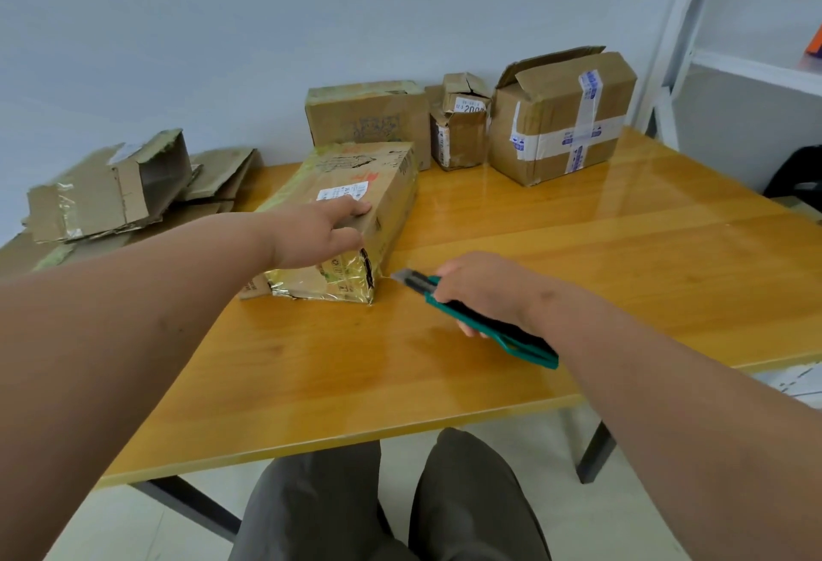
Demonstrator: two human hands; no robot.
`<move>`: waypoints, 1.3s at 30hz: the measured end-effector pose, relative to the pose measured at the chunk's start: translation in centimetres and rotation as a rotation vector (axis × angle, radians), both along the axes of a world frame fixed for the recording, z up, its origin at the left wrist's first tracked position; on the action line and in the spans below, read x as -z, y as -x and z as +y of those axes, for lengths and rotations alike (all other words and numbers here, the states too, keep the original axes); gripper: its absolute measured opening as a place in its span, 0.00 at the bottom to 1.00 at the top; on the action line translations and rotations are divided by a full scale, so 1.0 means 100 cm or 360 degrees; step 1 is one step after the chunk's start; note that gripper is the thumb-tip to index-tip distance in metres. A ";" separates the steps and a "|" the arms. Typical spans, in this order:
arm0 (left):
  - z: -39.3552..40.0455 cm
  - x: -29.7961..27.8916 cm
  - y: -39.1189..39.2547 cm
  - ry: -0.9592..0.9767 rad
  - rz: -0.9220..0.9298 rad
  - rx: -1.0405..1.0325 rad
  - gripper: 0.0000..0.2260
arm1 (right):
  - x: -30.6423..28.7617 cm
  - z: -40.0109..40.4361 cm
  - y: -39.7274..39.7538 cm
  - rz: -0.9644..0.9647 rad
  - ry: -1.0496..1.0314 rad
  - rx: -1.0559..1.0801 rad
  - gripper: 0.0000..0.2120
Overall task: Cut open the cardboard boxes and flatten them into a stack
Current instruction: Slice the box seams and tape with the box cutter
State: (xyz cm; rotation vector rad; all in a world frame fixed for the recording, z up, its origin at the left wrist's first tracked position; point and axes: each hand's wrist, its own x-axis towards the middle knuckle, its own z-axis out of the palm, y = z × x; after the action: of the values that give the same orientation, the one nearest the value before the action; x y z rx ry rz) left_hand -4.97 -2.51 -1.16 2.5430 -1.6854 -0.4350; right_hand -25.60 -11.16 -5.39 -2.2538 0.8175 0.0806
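Under left hand [327, 227], tape-wrapped box [356, 222]

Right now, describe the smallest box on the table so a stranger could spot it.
Look along the back edge of the yellow table, against the wall. The small box stands between two bigger boxes: it is narrow, upright, crumpled and torn at the top.

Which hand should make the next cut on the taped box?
Right. The right hand already grips the green utility knife, blade pointing at the near corner of the taped box. The left hand rests on the box top, steadying it.
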 end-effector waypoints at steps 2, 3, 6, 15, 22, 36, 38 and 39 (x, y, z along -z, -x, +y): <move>0.000 -0.002 0.003 0.0029 0.0044 -0.0025 0.23 | 0.005 -0.012 0.006 -0.0015 0.0128 0.0206 0.04; 0.000 -0.003 0.005 0.0043 0.0071 -0.0026 0.22 | 0.010 -0.017 0.008 -0.0009 0.0230 0.0307 0.03; 0.002 -0.008 0.007 0.0071 0.0168 -0.0009 0.19 | 0.022 -0.022 0.010 0.0134 0.0571 0.0490 0.10; 0.007 -0.016 0.005 0.0053 0.0407 -0.0073 0.29 | 0.017 0.025 -0.024 -0.0161 0.1160 0.0110 0.16; 0.009 -0.012 0.003 0.0094 0.0483 -0.0071 0.30 | 0.031 0.047 -0.072 -0.0151 0.0774 0.0061 0.15; 0.014 -0.011 -0.005 0.0068 0.0519 0.0054 0.32 | 0.025 0.045 -0.057 -0.0441 -0.0021 -0.0045 0.11; 0.015 -0.009 -0.007 0.0041 0.0495 0.0081 0.32 | 0.020 0.047 -0.054 -0.0451 -0.0049 -0.0103 0.10; 0.015 -0.008 -0.007 0.0030 0.0462 0.0096 0.31 | 0.017 0.049 -0.052 -0.0434 -0.0095 -0.0160 0.09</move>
State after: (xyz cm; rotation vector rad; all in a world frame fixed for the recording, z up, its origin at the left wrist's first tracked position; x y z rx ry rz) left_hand -4.23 -1.03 -0.36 2.2855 -1.6507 -0.7478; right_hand -20.39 -6.31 -7.08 -2.1875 0.5498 -0.1508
